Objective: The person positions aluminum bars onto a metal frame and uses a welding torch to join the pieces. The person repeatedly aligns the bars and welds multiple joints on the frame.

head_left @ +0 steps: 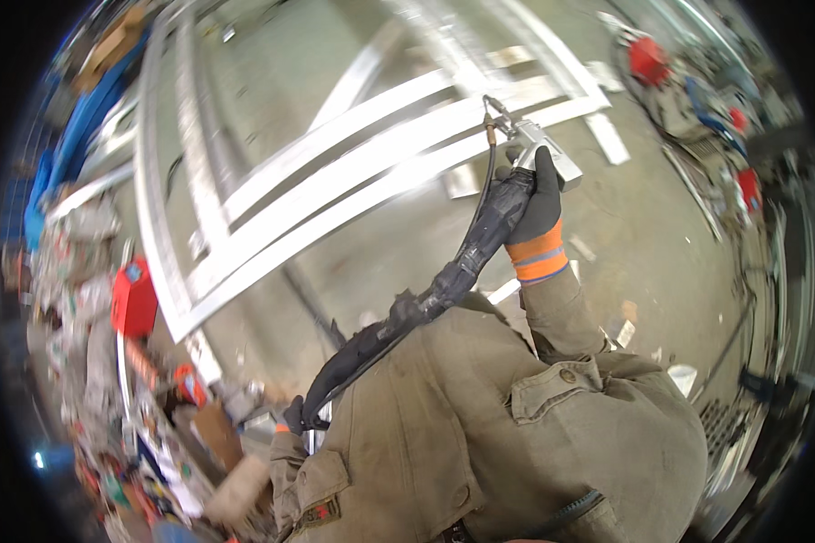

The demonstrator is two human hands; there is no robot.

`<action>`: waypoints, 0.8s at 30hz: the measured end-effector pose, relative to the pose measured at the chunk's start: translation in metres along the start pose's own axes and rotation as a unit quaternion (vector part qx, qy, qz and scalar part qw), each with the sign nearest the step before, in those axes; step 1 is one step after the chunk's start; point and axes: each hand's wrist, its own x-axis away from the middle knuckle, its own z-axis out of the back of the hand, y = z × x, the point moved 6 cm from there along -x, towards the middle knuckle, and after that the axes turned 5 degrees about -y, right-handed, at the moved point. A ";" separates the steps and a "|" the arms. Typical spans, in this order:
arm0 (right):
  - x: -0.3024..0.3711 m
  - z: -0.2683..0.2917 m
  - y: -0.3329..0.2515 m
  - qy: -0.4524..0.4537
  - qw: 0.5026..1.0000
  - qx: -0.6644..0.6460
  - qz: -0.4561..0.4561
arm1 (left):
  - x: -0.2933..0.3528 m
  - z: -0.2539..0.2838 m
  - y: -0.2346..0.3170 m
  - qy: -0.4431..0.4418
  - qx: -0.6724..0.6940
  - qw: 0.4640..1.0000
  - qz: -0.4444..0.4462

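My right hand (pixel 543 204), in a dark glove with an orange cuff, is closed round a handheld welding gun (pixel 552 156) with a silver body. Its slim nozzle end points up and left over the corner of a white metal frame (pixel 353 195). A thin black hose with a copper-coloured fitting (pixel 490 134) runs along it. From the gun, a thick cable (pixel 417 308) wrapped in black slopes down across my front to the lower left. There my left hand (pixel 293 416), gloved too, is right beside the cable; its fingers are mostly hidden.
A red box-shaped object (pixel 134 297) stands left of the frame, among plastic-wrapped bundles (pixel 77 262) and cardboard. Another red object (pixel 647 61) lies at the upper right. Metal lengths (pixel 693 190) line the right side. Scraps lie scattered on the floor (pixel 661 262).
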 end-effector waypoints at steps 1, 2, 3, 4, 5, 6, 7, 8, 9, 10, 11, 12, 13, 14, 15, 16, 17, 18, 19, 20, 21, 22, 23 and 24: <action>-0.011 0.018 -0.037 -0.033 0.997 -0.052 0.050 | -0.027 -0.014 0.029 -0.015 0.001 1.000 0.009; -0.011 0.043 -0.071 -0.004 0.997 -0.017 0.070 | -0.047 -0.024 0.056 -0.033 -0.006 0.999 0.000; -0.009 0.064 -0.108 0.012 0.989 0.025 0.147 | -0.076 -0.038 0.089 -0.049 -0.050 0.997 -0.017; -0.006 0.085 -0.139 0.049 0.973 0.066 0.214 | -0.101 -0.053 0.122 -0.067 -0.088 0.993 -0.041; 0.011 0.095 -0.173 0.035 0.946 0.165 0.276 | -0.119 -0.069 0.150 -0.062 -0.134 0.988 -0.050; 0.029 0.106 -0.206 0.046 0.903 0.270 0.331 | -0.138 -0.090 0.184 -0.059 -0.176 0.977 -0.103; 0.040 0.118 -0.232 0.016 0.927 0.206 0.312 | -0.154 -0.114 0.214 -0.014 -0.196 0.971 -0.137; 0.048 0.125 -0.251 -0.014 0.945 0.150 0.292 | -0.170 -0.139 0.247 -0.047 -0.229 0.958 -0.164; 0.063 0.134 -0.267 0.003 0.935 0.144 0.325 | -0.181 -0.163 0.274 -0.079 -0.261 0.943 -0.190; 0.075 0.141 -0.277 0.016 0.931 0.124 0.343 | -0.194 -0.187 0.296 -0.086 -0.266 0.944 -0.177; 0.084 0.155 -0.289 -0.013 0.949 0.074 0.307 | -0.204 -0.226 0.316 -0.089 -0.269 0.945 -0.164; 0.096 0.158 -0.303 -0.031 0.949 0.059 0.309 | -0.208 -0.255 0.333 -0.094 -0.301 0.931 -0.182; 0.108 0.162 -0.318 -0.029 0.944 0.071 0.320 | -0.211 -0.283 0.345 -0.098 -0.329 0.918 -0.198; 0.124 0.167 -0.334 -0.037 0.932 0.085 0.350 | -0.212 -0.317 0.352 -0.120 -0.341 0.912 -0.196; 0.134 0.164 -0.345 -0.098 0.929 0.075 0.350 | -0.213 -0.350 0.357 -0.144 -0.352 0.905 -0.192; 0.142 0.160 -0.356 -0.157 0.921 0.068 0.349 | -0.216 -0.378 0.365 -0.168 -0.365 0.893 -0.203; 0.151 0.158 -0.368 -0.139 0.905 0.131 0.380 | -0.218 -0.409 0.372 -0.198 -0.416 0.855 -0.237; 0.153 0.166 -0.381 -0.095 0.901 0.156 0.393 | -0.222 -0.451 0.374 -0.226 -0.465 0.809 -0.280; 0.162 0.165 -0.393 -0.053 0.894 0.182 0.405 | -0.221 -0.479 0.372 -0.257 -0.510 0.759 -0.312; 0.167 0.166 -0.403 -0.011 0.887 0.199 0.416 | -0.227 -0.501 0.372 -0.246 -0.525 0.753 -0.311; 0.163 0.158 -0.409 -0.083 0.890 0.203 0.401 | -0.231 -0.519 0.367 -0.234 -0.543 0.750 -0.296; 0.159 0.157 -0.418 -0.070 0.888 0.213 0.401 | -0.235 -0.538 0.367 -0.224 -0.556 0.746 -0.290; 0.151 0.155 -0.429 -0.080 0.893 0.212 0.389 | -0.237 -0.560 0.372 -0.249 -0.577 0.723 -0.288; 0.139 0.150 -0.441 -0.108 0.894 0.216 0.377 | -0.237 -0.580 0.382 -0.277 -0.581 0.697 -0.316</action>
